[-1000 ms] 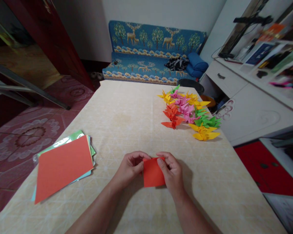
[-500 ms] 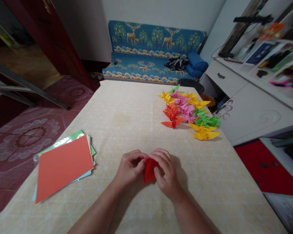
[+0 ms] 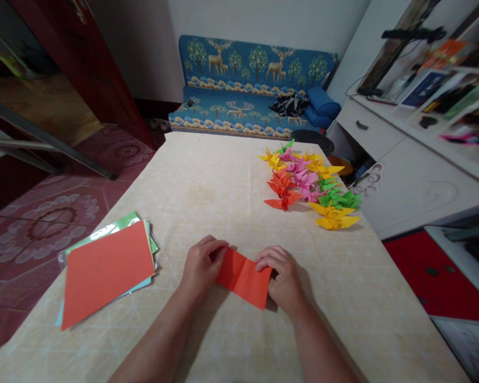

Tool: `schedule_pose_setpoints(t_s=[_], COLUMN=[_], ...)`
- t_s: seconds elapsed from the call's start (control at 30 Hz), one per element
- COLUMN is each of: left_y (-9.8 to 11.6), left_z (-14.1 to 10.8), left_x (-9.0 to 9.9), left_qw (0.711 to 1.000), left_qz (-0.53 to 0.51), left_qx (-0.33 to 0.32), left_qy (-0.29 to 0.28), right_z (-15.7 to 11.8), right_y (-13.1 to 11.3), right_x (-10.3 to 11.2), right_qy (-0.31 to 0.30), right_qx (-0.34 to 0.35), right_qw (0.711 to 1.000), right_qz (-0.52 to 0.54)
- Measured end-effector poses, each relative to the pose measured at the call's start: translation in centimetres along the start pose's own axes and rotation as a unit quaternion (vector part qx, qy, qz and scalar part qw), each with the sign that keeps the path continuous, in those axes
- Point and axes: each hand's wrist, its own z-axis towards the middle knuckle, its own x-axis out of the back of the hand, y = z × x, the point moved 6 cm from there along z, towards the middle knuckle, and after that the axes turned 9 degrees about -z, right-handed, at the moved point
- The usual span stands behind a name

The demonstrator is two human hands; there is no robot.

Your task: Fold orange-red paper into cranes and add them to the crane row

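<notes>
Apart: held paper point(image 3: 247, 279), plastic-wrapped green paper point(image 3: 122, 225)

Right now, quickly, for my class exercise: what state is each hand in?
Left hand: closed, pinching the creased red paper at its left end.
Right hand: closed, holding the same paper at its right end.

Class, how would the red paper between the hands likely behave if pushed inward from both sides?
The red paper would probably fold along its middle crease. Looking thin, it is likely light. Its flat halves suggest slight stiffness.
</notes>
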Motion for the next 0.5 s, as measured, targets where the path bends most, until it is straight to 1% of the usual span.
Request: schedule_pose_setpoints(t_s=[0.1, 0.17, 0.2, 0.23, 0.3, 0.37, 0.43, 0.5], left_y=[1.8, 3.0, 3.3, 3.4, 3.2, 2.8, 2.4, 2.2], left_z=[-0.4, -1.1, -1.6, -2.1, -3.2, -4.2, -5.3, -6.3], left_x=[-0.6, -1.4, -1.8, -2.2, -2.8, -2.7, -2.7, -2.6], left_qw=[0.988, 0.972, 0.965, 0.961, 0.959, 0.96, 0.956, 0.949], left_qz=[0.097, 0.142, 0.149, 0.142, 0.109, 0.093, 0.109, 0.133], left_qx=[-0.115, -0.18, -0.199, -0.209, -0.207, -0.2, -0.199, -0.195], left_qy=[-0.024, -0.058, -0.085, -0.112, -0.161, -0.17, -0.188, -0.208], right_z=[-0.1, -0.2, -0.3, -0.5, -0.9, -1.6, -2.3, -3.0], right_y=[0.5, 0.4, 0.3, 0.1, -0.7, -1.8, -2.7, -3.3], right_x=[0.0, 0.3, 0.5, 0.7, 1.3, 1.7, 1.7, 1.5], right_qy=[-0.004, -0.009, -0.015, -0.021, -0.035, -0.056, -0.083, -0.104], right_qx=[-0.005, -0.003, 0.0, 0.008, 0.038, 0.084, 0.129, 0.159], right_qw=[1.0, 0.999, 0.998, 0.997, 0.994, 0.987, 0.978, 0.97], right_qz=[-0.029, -0.045, -0.055, -0.067, -0.095, -0.123, -0.143, -0.153])
